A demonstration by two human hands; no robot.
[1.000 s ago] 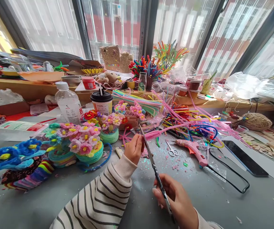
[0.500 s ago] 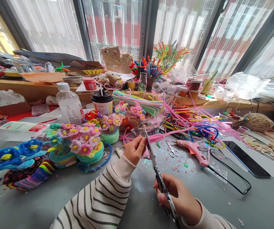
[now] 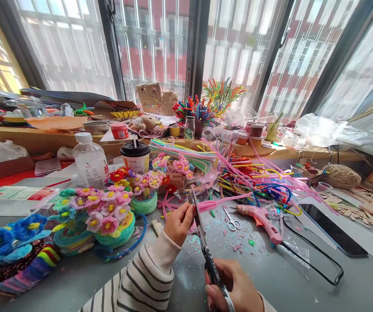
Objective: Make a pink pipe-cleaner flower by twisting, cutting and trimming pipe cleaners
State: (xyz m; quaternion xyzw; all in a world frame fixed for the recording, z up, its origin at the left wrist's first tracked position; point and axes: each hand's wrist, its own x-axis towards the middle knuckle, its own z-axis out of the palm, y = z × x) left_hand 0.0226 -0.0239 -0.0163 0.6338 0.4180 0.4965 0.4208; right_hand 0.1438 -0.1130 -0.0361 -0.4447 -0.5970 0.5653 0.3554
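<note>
My left hand (image 3: 179,223) is closed in a pinch on the end of a pink pipe cleaner (image 3: 212,205), whose looped, doubled part lies near the fingers and whose single stem stretches right. In my right hand (image 3: 235,284) are large scissors (image 3: 202,237), their handles partly hidden by the fingers. The blades point away from me and cross the pipe cleaner just right of my left fingertips. Whether the blades touch it, I cannot tell. Glitter and pink scraps lie on the grey table (image 3: 186,281) around the hands.
Pipe-cleaner flower pots (image 3: 115,229) stand to the left, near a bottle (image 3: 90,162) and a lidded cup (image 3: 135,158). On the right lie small scissors (image 3: 232,222), a pink glue gun (image 3: 264,221) with its cord, and a phone (image 3: 334,229). Loose pipe cleaners (image 3: 248,173) are heaped behind.
The view has tilted upward, so the table things sit lower in the picture. My hands keep the same hold on the pipe cleaner and scissors, with little visible movement between them.
</note>
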